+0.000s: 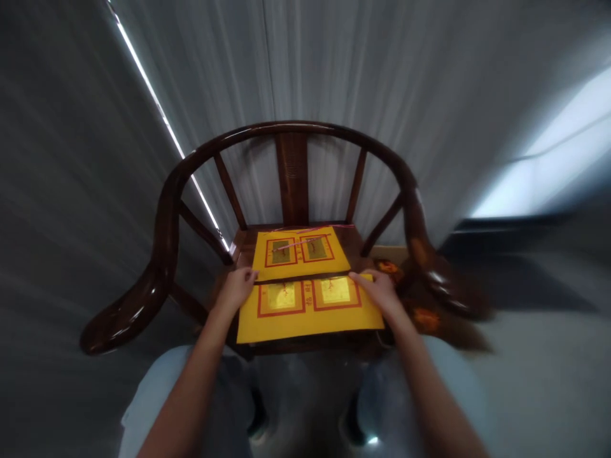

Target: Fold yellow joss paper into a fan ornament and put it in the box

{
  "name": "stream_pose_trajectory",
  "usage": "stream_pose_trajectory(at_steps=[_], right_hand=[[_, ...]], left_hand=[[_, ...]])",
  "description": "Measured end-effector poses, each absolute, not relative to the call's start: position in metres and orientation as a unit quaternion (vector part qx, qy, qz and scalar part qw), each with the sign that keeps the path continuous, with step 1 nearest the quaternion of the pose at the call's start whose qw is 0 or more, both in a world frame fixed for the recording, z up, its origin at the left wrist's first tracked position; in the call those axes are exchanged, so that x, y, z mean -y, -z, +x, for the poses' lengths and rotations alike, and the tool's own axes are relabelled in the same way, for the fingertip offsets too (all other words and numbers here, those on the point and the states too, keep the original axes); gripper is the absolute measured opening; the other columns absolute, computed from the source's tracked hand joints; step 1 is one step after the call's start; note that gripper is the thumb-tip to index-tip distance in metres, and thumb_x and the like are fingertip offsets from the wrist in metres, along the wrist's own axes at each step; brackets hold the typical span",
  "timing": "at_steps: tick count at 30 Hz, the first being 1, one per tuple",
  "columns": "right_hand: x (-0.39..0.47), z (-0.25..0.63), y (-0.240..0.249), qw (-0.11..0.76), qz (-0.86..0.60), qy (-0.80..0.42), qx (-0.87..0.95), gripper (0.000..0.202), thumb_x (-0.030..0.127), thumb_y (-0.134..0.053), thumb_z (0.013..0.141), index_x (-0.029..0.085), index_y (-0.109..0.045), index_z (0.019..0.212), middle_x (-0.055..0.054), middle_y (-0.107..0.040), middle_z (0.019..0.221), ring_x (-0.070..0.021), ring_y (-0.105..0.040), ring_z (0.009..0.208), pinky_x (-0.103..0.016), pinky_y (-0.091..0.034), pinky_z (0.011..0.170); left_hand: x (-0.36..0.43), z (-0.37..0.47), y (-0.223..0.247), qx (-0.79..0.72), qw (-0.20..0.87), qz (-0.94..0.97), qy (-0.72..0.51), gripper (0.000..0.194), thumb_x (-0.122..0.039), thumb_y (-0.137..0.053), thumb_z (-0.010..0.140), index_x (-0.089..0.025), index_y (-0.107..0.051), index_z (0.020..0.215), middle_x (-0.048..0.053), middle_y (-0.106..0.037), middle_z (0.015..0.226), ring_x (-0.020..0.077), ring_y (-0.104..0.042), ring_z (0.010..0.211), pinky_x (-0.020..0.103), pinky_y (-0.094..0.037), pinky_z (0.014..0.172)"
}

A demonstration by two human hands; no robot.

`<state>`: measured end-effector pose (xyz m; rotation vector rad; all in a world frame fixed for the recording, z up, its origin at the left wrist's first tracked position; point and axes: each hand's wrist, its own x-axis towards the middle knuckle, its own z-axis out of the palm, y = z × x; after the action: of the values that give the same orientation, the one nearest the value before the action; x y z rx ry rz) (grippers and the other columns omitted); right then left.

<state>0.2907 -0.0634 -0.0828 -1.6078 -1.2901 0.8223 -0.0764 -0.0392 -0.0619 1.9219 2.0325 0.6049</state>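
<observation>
Two yellow paper sheets with red-framed gold panels lie in front of me on a wooden chair seat. My left hand [238,286] pinches the far left corner of the near joss paper sheet [310,327]. At its far right corner, my right hand [377,287] grips the same sheet between thumb and fingers. Just beyond it lies the far joss paper sheet [263,254], flat, with a dark gap between the two. A thin pink strand [305,242] crosses the far sheet. Red characters show between the gold panels.
The dark wooden chair [292,172] has a curved rail and arms on both sides of my hands. Grey corrugated sheeting [229,70] stands behind it. Orange-red objects [424,320], blurred, are on the right below the chair arm.
</observation>
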Motion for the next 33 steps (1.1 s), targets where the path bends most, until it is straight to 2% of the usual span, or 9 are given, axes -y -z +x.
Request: stream_pose_trajectory(at_steps=[6,11,14,18,20,23,25,27,33], right_hand=[[0.051,0.281,0.087,0.281,-0.734,-0.193,0.588,0.038,0.057,-0.061,0.078,0.02,-0.069,0.077,-0.007,-0.07,0.077,-0.0239,-0.064,0.077,-0.031,-0.043,0.066],[0.039,0.269,0.083,0.188,-0.721,-0.085,0.662,0.027,0.04,-0.068,0.079,0.018,-0.068,0.094,-0.013,-0.067,0.1,-0.0276,-0.062,0.094,-0.033,-0.045,0.076],[0.023,0.261,0.091,0.196,-0.62,-0.074,0.756,0.038,0.029,-0.07,0.077,0.016,-0.063,0.112,-0.014,-0.061,0.116,-0.0274,-0.057,0.109,-0.034,-0.044,0.09],[-0.013,0.244,0.108,0.253,-0.504,-0.133,0.815,0.042,0.028,-0.063,0.084,0.018,-0.056,0.123,-0.012,-0.054,0.127,-0.0228,-0.052,0.12,-0.032,-0.04,0.103],[-0.029,0.235,0.116,0.265,-0.501,-0.131,0.814,0.047,0.03,-0.066,0.082,0.018,-0.055,0.126,-0.012,-0.05,0.133,-0.0246,-0.048,0.126,-0.035,-0.038,0.107],[-0.043,0.224,0.125,0.26,-0.482,-0.135,0.826,0.057,0.039,-0.071,0.079,0.018,-0.054,0.129,-0.014,-0.049,0.135,-0.027,-0.049,0.126,-0.038,-0.04,0.106],[-0.046,0.221,0.13,0.245,-0.471,-0.138,0.836,0.056,0.042,-0.072,0.079,0.017,-0.057,0.127,-0.015,-0.053,0.132,-0.0281,-0.053,0.121,-0.039,-0.042,0.103],[-0.045,0.222,0.133,0.234,-0.472,-0.131,0.84,0.052,0.043,-0.072,0.079,0.017,-0.061,0.123,-0.016,-0.056,0.129,-0.0294,-0.056,0.118,-0.041,-0.043,0.102],[-0.041,0.236,0.134,0.215,-0.447,-0.102,0.863,0.054,0.052,-0.074,0.075,0.019,-0.065,0.118,-0.015,-0.061,0.125,-0.0319,-0.056,0.117,-0.046,-0.043,0.101]], left_hand=[[0.033,-0.071,0.073,-0.709,0.138,0.677,-0.141,0.024,-0.029,-0.05,0.088,-0.019,-0.068,0.074,0.012,-0.074,0.082,0.0231,-0.069,0.077,0.026,-0.043,0.064],[0.028,-0.073,0.069,-0.738,0.107,0.662,-0.082,0.026,-0.027,-0.044,0.091,-0.017,-0.067,0.083,0.015,-0.072,0.087,0.0249,-0.069,0.08,0.031,-0.046,0.071],[0.02,-0.076,0.065,-0.753,0.087,0.65,-0.048,0.028,-0.029,-0.045,0.091,-0.014,-0.068,0.088,0.017,-0.071,0.089,0.027,-0.068,0.082,0.034,-0.047,0.073],[0.009,-0.059,0.065,-0.715,0.059,0.696,-0.034,0.026,-0.028,-0.046,0.092,-0.014,-0.068,0.093,0.015,-0.067,0.104,0.0267,-0.064,0.096,0.034,-0.048,0.081],[0.011,-0.037,0.074,-0.62,0.028,0.781,-0.071,0.026,-0.024,-0.047,0.092,-0.016,-0.066,0.108,0.014,-0.064,0.114,0.0275,-0.06,0.105,0.038,-0.046,0.089],[0.026,0.002,0.099,-0.528,0.038,0.834,-0.158,0.027,-0.026,-0.05,0.092,-0.018,-0.061,0.116,0.012,-0.059,0.121,0.0275,-0.054,0.113,0.042,-0.044,0.097],[0.038,0.023,0.116,-0.489,0.041,0.851,-0.184,0.029,-0.026,-0.051,0.092,-0.02,-0.057,0.12,0.01,-0.057,0.124,0.0277,-0.051,0.116,0.046,-0.04,0.101],[0.045,0.034,0.127,-0.499,0.042,0.844,-0.194,0.024,-0.025,-0.054,0.091,-0.019,-0.058,0.114,0.01,-0.057,0.12,0.0286,-0.05,0.114,0.049,-0.039,0.102],[0.046,0.032,0.127,-0.485,0.095,0.841,-0.221,0.024,-0.019,-0.054,0.091,-0.019,-0.055,0.115,0.008,-0.056,0.121,0.0257,-0.048,0.115,0.046,-0.04,0.102]])
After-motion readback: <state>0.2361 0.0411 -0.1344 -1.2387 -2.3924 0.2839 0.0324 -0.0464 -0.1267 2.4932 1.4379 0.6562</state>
